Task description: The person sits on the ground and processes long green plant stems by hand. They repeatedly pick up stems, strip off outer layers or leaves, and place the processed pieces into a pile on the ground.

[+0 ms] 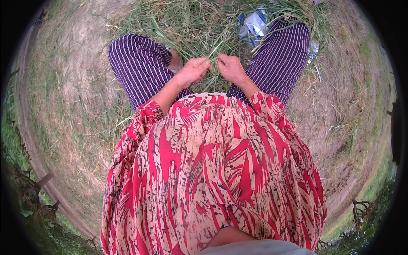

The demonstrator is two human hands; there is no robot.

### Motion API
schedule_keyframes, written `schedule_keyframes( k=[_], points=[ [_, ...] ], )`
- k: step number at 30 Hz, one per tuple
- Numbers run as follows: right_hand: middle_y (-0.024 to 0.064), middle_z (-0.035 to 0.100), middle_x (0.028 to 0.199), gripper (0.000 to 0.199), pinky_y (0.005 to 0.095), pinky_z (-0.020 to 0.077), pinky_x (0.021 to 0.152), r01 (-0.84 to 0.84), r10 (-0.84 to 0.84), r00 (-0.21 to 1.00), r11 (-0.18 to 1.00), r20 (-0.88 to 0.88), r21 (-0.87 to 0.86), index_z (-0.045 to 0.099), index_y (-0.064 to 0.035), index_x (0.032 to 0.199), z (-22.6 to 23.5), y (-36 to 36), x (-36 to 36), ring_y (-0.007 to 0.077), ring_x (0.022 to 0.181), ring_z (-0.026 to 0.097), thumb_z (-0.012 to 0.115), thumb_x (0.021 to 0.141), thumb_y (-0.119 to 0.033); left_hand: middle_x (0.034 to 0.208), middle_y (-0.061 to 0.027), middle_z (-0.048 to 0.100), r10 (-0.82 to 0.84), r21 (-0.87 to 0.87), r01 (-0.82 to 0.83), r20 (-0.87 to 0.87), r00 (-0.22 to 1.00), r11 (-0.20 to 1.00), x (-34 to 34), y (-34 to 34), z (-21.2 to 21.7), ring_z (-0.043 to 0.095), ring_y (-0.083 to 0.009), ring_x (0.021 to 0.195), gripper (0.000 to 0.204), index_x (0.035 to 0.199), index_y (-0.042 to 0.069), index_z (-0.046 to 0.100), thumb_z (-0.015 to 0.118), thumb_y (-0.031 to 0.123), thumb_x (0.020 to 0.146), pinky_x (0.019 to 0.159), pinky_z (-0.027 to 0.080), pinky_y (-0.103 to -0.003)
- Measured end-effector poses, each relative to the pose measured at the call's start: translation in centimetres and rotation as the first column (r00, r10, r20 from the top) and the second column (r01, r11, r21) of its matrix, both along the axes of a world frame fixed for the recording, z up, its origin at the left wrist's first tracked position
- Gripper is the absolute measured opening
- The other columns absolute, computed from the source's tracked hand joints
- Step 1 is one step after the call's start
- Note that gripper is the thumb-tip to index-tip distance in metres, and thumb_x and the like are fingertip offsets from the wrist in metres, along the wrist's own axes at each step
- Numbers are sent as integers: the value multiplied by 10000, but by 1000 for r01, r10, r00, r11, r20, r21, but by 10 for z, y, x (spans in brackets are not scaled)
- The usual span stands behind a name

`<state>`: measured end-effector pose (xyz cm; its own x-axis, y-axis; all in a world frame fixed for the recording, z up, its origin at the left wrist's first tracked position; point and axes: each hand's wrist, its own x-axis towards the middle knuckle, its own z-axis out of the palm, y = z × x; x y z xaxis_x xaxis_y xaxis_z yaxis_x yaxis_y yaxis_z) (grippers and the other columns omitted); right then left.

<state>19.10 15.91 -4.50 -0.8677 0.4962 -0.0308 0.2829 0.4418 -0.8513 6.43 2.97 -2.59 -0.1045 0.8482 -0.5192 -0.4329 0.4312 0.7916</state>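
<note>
Both hands pinch a few blades of grass between them, left hand and right hand almost touching. The grass pile lies just beyond the hands; a plastic bag sits beyond the right hand.

A crumpled blue and white plastic bag lies on the ground beside purple trousers with thin white stripes. A loose red and beige patterned garment fills the lower middle. Dry, patchy bare ground surrounds everything, with green plants at the rim.
</note>
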Motion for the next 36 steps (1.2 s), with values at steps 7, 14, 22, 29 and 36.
schedule_keyframes(
  k=[7,14,22,29,36],
  points=[
    [72,514,605,73,268,406,511,-65,53,984,996,-172,-67,535,10,765,15,-3,6,108,540,469,530,793,-56,522,79,296,80,5,-83,217,973,997,-10,-2,0,217,-29,399,230,825,97,500,424,279,941,349,177,-180],
    [99,493,601,55,290,404,509,-68,74,980,997,-184,36,521,10,753,8,-3,5,147,529,474,528,779,-39,518,78,297,59,-6,-59,200,978,998,-9,-1,0,225,-25,395,238,806,95,485,427,284,939,347,167,-179],
    [166,535,637,117,379,435,532,-99,106,988,993,-110,64,502,-3,690,9,0,4,321,570,553,511,773,-84,525,76,317,42,-13,-40,164,986,999,-9,0,-6,233,-19,397,254,799,94,486,433,303,934,349,163,-176],
    [174,537,618,152,397,439,533,-49,55,996,995,-68,92,504,-5,672,5,-3,2,336,554,546,510,754,-132,516,88,305,44,-58,-40,66,997,998,-3,2,2,230,-12,393,242,790,98,487,433,284,936,348,168,-168],
    [198,552,621,161,396,457,555,-14,10,997,999,82,45,533,-6,707,-4,-8,2,343,573,564,520,746,-162,507,92,347,-40,14,43,-171,984,999,9,3,2,256,-6,391,251,794,86,525,441,279,932,351,193,-174]
  ],
)
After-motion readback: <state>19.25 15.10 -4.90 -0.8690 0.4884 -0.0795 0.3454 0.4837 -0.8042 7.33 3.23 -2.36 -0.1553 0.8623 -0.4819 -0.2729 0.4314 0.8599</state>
